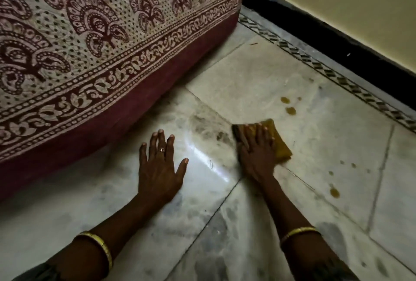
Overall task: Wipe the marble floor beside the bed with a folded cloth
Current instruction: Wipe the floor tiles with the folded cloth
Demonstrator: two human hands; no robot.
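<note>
A folded mustard-yellow cloth (279,143) lies flat on the pale marble floor (258,82). My right hand (255,152) presses down on it, palm flat, fingers spread over its left half. My left hand (158,168) rests flat on the bare floor to the left, fingers apart, holding nothing, a ring on one finger. Brownish-yellow drops (288,106) sit on the marble just beyond the cloth, and more drops (334,193) lie to the right of my right forearm. The bed (90,55), draped in a maroon-and-cream patterned cover, fills the left.
A cream wall (349,3) with a black skirting (337,46) runs along the right. A patterned inlay strip (326,71) borders the floor beside it. The bed cover's maroon hem (139,105) hangs close to the floor near my left hand.
</note>
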